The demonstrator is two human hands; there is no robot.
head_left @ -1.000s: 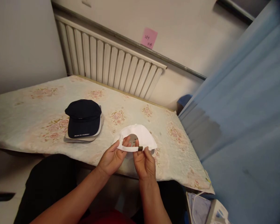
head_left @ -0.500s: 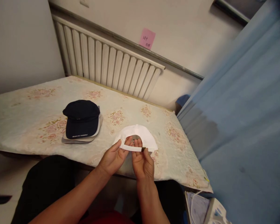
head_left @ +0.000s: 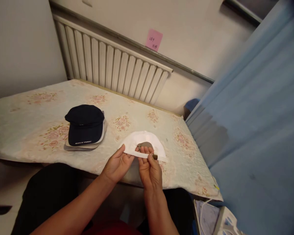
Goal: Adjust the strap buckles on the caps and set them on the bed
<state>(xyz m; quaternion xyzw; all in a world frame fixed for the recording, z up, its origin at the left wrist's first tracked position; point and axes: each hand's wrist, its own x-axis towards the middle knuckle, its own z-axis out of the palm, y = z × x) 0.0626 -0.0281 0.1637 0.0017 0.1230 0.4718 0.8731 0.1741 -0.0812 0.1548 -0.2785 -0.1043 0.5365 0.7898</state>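
Nearest the camera, both forearms come up from the lap and meet at the near edge of the worktop [head_left: 26, 130]. The left hand [head_left: 117, 164] pinches the left end of the strap [head_left: 143, 155], thumb on top and fingers [head_left: 131, 158] curled beneath it. The right hand [head_left: 150, 169] sits just beside it, its fingers [head_left: 145, 150] closed on the strap from behind, with the thumb pressed near the small dark buckle [head_left: 155, 157]. Both hands are therefore shut on the strap, narrow rather than spread.

The strap runs left to right across the fingertips, tilting slightly down toward the right, so its long axis lies crosswise to both forearms. The buckle is on the right-hand side of it, touching or nearly touching the right thumb; the right hand is the nearer one to it, while the left only steadies the other end.

Just beyond the fingers is the white cap [head_left: 144, 140] itself, resting on the flowered cloth with its back opening facing the person and its crown rising away from the hands. Whether its peak points away I cannot tell.

Farther left, well apart from the hands, a dark cap [head_left: 85, 122] lies on top of a small stack of lighter caps [head_left: 88, 145]. Behind the worktop stands a white radiator [head_left: 112, 68], with a pink note [head_left: 154, 39] stuck on the wall above it. A blue curtain [head_left: 259, 114] fills the right side.
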